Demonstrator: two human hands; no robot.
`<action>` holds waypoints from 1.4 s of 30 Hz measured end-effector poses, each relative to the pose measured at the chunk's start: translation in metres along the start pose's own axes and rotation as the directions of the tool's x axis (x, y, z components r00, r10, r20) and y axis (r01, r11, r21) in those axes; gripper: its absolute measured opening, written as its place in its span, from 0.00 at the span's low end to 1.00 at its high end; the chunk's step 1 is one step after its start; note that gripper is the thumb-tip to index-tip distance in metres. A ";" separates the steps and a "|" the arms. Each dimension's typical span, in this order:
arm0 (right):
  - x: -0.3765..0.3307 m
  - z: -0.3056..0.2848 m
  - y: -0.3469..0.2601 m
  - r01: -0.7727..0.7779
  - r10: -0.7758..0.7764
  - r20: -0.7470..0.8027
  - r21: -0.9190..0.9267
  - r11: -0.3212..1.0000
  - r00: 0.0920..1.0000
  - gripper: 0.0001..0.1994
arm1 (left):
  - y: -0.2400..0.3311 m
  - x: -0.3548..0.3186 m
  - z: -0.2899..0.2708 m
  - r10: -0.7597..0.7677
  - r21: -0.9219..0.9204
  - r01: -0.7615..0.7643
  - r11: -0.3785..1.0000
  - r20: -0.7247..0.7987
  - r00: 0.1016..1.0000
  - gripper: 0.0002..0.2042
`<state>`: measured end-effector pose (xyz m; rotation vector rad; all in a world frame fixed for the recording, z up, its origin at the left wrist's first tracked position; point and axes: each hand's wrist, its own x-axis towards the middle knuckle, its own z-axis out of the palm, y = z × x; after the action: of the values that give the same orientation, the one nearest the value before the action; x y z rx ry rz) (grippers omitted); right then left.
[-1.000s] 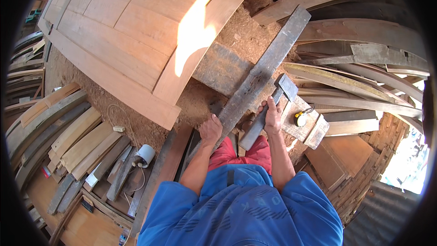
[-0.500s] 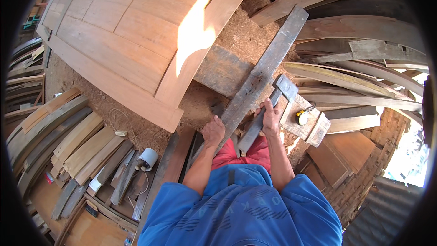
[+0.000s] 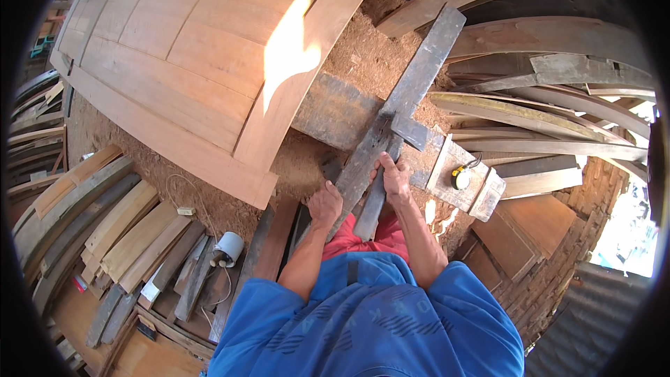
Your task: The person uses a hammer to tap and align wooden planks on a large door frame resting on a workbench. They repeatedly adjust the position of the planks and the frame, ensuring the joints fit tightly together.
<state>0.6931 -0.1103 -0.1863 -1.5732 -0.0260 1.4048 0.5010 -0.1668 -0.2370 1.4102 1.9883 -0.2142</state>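
A long grey weathered plank (image 3: 412, 91) runs from in front of me up toward the far right, lying over a short wide grey board (image 3: 335, 108). My left hand (image 3: 325, 204) grips the plank's near end on its left edge. Beside it lies a shorter, narrower grey wood piece (image 3: 373, 199), and my right hand (image 3: 395, 174) rests on top of it, fingers curled over it. A yellow tape measure (image 3: 460, 179) sits on a pale board (image 3: 460, 181) just right of my right hand.
A large pale panelled wooden door (image 3: 181, 49) lies flat at the upper left on sawdust-covered ground (image 3: 370, 56). Curved planks (image 3: 558, 98) are stacked at the right, more boards (image 3: 105, 230) at the left. A white cup-shaped object (image 3: 228, 248) with a cord lies near my left side.
My right hand has slid with the narrow wood piece nearer to my body. My left hand stays on the long plank's near end. The view has tilted slightly.
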 end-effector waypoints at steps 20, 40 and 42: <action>0.005 -0.084 -0.094 0.474 -0.341 0.468 -0.878 -0.073 0.815 0.25 | 0.015 -0.016 0.002 -0.021 -0.034 0.019 0.999 -0.072 0.997 0.24; 0.053 -0.151 -0.157 0.754 0.109 0.750 -0.657 0.004 0.653 0.17 | 0.063 -0.053 0.020 -0.141 -0.013 0.141 0.990 -0.195 0.971 0.24; 0.033 -0.163 -0.130 0.736 -0.046 0.740 -0.657 0.164 0.671 0.20 | 0.058 -0.055 0.025 -0.136 -0.013 0.136 0.991 -0.201 0.970 0.24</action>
<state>0.9007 -0.1269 -0.1517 -1.6611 -1.9556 1.3265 0.5733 -0.1984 -0.2086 1.3418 2.2538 -0.1377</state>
